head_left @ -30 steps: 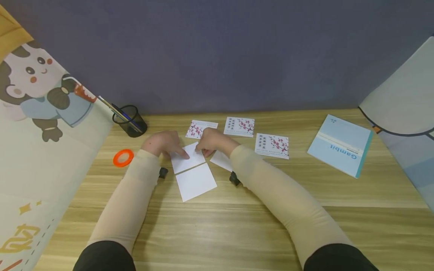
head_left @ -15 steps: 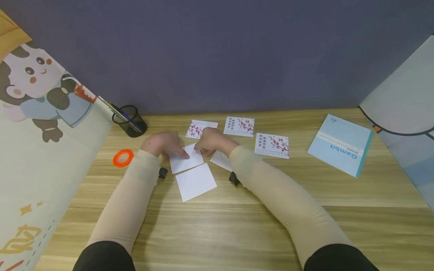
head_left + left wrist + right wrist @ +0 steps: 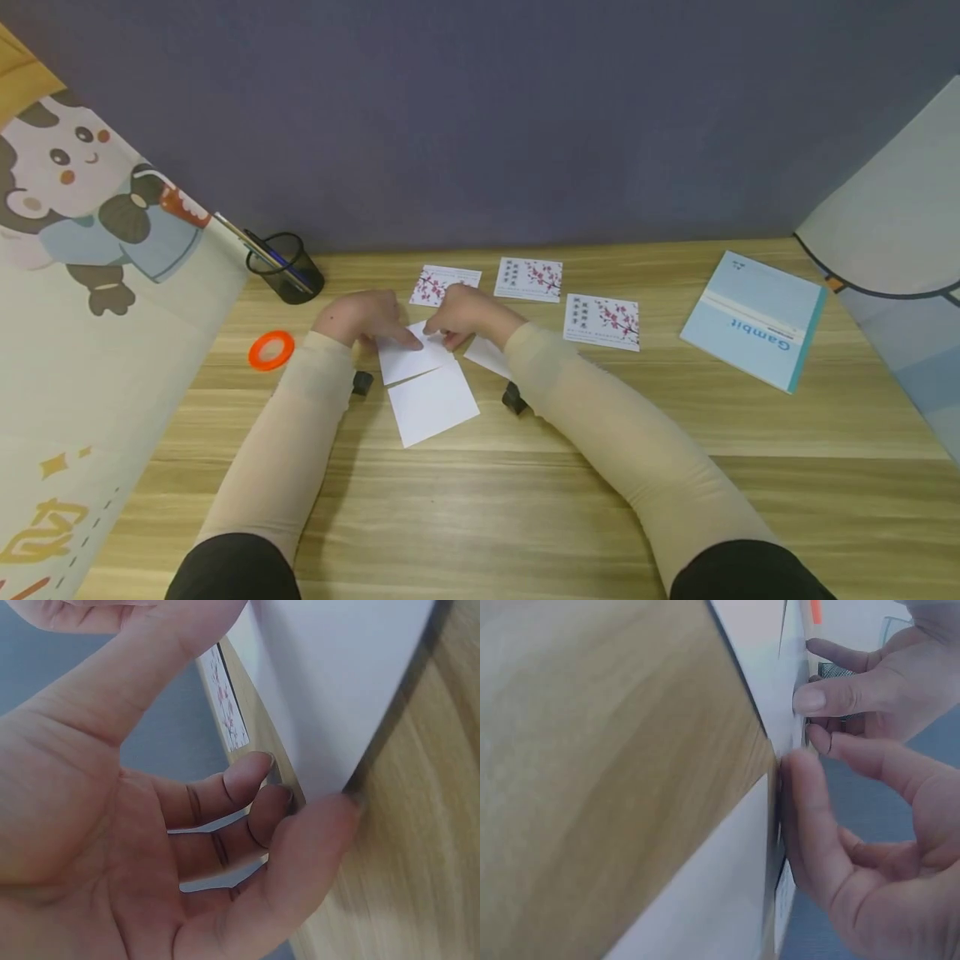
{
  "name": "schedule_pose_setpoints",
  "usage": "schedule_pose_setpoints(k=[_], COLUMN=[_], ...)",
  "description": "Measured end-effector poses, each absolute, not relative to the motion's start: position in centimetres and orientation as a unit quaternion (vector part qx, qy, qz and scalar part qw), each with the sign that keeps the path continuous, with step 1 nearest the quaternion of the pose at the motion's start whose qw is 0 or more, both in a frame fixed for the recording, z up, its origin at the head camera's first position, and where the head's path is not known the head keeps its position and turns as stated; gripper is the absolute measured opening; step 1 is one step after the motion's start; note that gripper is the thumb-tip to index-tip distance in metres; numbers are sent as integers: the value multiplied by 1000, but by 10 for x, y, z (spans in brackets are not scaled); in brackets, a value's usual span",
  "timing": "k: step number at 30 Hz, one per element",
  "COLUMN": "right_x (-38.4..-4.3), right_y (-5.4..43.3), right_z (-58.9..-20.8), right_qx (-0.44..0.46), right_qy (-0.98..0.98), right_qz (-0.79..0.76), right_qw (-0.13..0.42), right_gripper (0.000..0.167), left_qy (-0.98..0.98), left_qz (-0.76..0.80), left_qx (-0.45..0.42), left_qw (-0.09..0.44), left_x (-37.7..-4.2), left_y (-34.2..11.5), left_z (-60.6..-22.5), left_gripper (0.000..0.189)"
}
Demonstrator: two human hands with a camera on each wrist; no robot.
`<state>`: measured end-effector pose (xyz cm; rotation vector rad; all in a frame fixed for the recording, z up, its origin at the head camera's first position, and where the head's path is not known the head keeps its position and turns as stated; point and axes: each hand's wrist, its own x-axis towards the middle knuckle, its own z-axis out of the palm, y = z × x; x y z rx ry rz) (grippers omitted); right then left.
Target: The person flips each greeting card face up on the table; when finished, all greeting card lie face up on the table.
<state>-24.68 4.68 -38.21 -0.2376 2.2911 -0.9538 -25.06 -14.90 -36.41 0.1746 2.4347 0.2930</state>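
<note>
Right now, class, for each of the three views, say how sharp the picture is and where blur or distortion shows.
Head view: evenly lit and sharp, edges bowed by the wide lens. Left wrist view: left hand fairly clear, the white card overexposed, the table soft. Right wrist view: table blurred, right hand soft.

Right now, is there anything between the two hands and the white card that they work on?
Nothing visible does. The left hand and the right hand both already touch the white card, fingertips on its far edge. A second white card lies just nearer, beside it.
</note>
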Motion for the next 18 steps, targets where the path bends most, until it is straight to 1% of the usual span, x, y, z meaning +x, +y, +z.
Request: schedule_pose_setpoints(k=[2,6,11,18], right_x=[-247,-247,-247,-247], right_y=[47,49,49,48], right_z=[-381,-379,-379,-385], right_qx=[-90,-85,-81,-57], right_qy=[875,876,872,860], right_qz=[-360,-366,-376,-407], right_qw=[311,301,304,302], right_gripper=[32,33,35,32], left_qy=[933,933,931,932], left_qz=[116,123,140,139], left_qx=[68,68,64,63], left_qw=[333,331,331,328], left_x=[-250,-251,-252,-253], left_y=[-149,-151,-151,-153], left_z=[-363,-361,-359,-362], left_gripper=[59,65,66,60])
